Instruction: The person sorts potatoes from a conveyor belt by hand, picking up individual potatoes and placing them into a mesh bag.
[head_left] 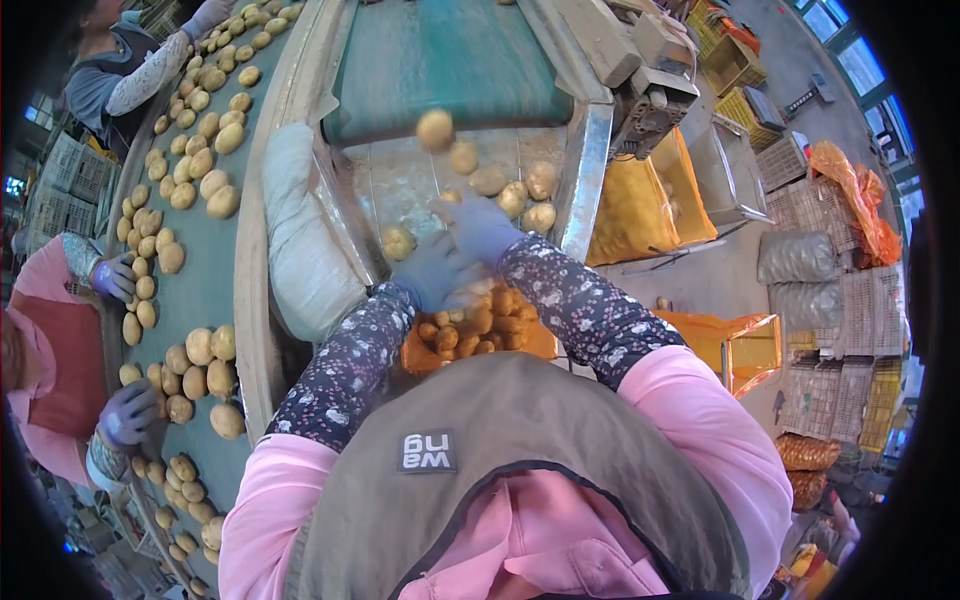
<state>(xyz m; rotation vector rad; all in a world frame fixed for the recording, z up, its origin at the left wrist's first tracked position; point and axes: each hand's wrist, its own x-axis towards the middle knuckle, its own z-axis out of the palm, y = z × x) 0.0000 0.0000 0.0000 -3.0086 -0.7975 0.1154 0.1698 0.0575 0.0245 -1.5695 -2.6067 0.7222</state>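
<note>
Both my hands wear grey-purple gloves and meet over the lower end of a metal chute (385,180). My left hand (437,272) is slightly blurred, its fingers stretched forward, close to a potato (398,243) on its left. Partly overlapping it, my right hand (480,228) reaches left with fingers extended beside a small potato (451,196). I see neither hand wrapped round a potato. Several potatoes (512,199) lie on the chute to the right, and a blurred potato (435,130) is at the belt's end. Below my hands, an orange mesh bag (420,357) holds many potatoes.
A green conveyor belt (450,60) ends above the chute. On the left, another belt (190,285) carries potatoes past co-workers, one with gloved hands (128,413) over it. A white padded roll (300,230) lines the chute's left side. Orange mesh bags (625,215) and crates (870,300) stand right.
</note>
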